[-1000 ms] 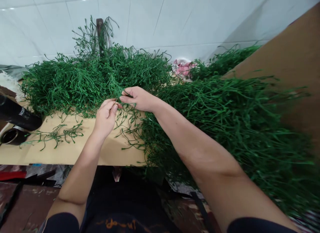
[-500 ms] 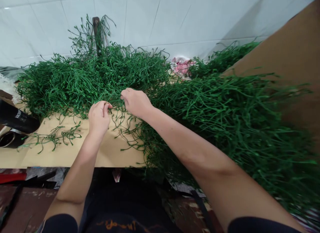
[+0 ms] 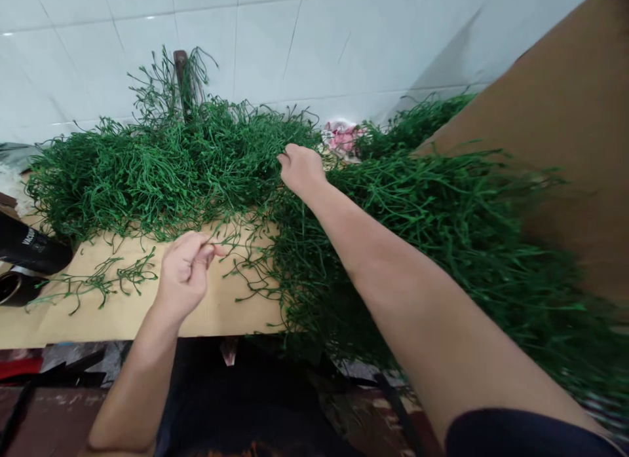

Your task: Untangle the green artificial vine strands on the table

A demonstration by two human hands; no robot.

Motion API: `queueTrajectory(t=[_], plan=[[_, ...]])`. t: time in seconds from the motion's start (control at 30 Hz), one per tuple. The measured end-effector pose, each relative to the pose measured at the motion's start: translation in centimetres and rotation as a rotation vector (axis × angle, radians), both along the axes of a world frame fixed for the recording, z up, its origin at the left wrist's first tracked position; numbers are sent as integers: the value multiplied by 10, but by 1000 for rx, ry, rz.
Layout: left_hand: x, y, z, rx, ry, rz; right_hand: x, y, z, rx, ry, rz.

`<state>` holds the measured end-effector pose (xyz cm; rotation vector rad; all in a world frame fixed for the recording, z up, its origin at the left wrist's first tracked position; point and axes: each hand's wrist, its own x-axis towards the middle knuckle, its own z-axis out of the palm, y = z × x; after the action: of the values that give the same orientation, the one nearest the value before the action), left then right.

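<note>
Long heaps of thin green stems lie on a tan board (image 3: 221, 306): one heap (image 3: 147, 175) along the wall, a larger one (image 3: 442, 228) at the right. My left hand (image 3: 189, 264) is over the board in front of the wall heap, thumb and fingers pinched on a thin green stem. My right hand (image 3: 301, 171) is farther forward, at the right end of the wall heap, its fingers closed and pointing left. What it holds, if anything, is too small to tell. A few loose stems (image 3: 105, 277) lie left of my left hand.
A black cylindrical container (image 3: 34, 244) and a dark cup (image 3: 17, 287) stand at the left edge. Pink and white cloth or paper (image 3: 341, 137) lies by the tiled wall. A brown cardboard panel (image 3: 550, 116) slants along the right. An upright dark strip (image 3: 181, 84) rises behind the stems.
My right hand has moved right and forward, away from my left hand. My left hand sits slightly lower, turned so the pinch shows. The view has shifted a little.
</note>
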<state>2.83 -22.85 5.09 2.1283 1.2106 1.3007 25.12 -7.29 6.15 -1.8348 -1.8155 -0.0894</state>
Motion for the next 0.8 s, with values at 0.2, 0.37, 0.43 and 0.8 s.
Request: queueTrajectory(t=[0.2,0.37,0.43,0.8], plan=[[42,-3,2,-196,205,-516,-8,-23,25,-2,131,307],[50,3,13,-271,394,-505,-6,-41,39,-124,308,480],[37,12,16,-287,246,-355,-3,-47,40,-172,367,521],[41,67,10,-142,13,90,-28,-69,47,-234,258,705]])
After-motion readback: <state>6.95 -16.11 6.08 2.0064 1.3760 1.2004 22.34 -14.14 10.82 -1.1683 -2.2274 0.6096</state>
